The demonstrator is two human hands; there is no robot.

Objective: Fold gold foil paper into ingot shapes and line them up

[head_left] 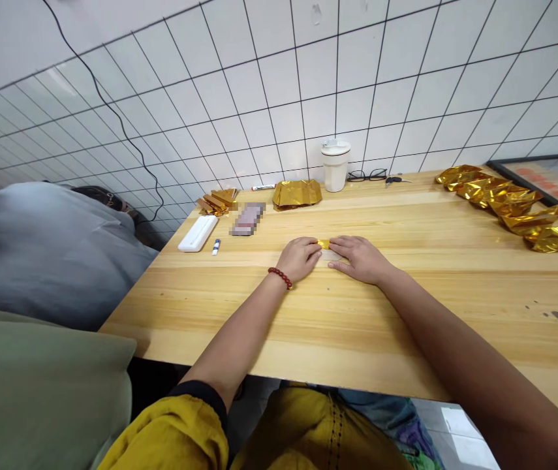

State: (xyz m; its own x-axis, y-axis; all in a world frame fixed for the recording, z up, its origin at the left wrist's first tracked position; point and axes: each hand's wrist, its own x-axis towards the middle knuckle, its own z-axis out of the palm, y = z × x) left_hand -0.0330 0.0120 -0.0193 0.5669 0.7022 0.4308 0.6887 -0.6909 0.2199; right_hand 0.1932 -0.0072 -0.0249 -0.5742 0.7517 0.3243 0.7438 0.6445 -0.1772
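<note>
A small piece of gold foil paper (324, 244) lies on the wooden table between my two hands, its lower part showing a pale, greyish side. My left hand (301, 258), with a dark red bead bracelet (280, 277) at the wrist, is closed on the paper's left end, fingers bent and pressed down. From the other side my right hand (361, 258) holds the right end under its fingertips, with the thumb lower and a little apart. The fingertips hide both ends of the paper, so I cannot make out its full shape.
Behind the hands are a gold foil stack (298, 194), a white cup (336, 166), glasses (367, 175) and keys (397, 180). Leftward sit folded gold strips (217, 202), a white case (198, 234) and a small tube (216, 247). Crinkled gold foil (513, 205) lies right.
</note>
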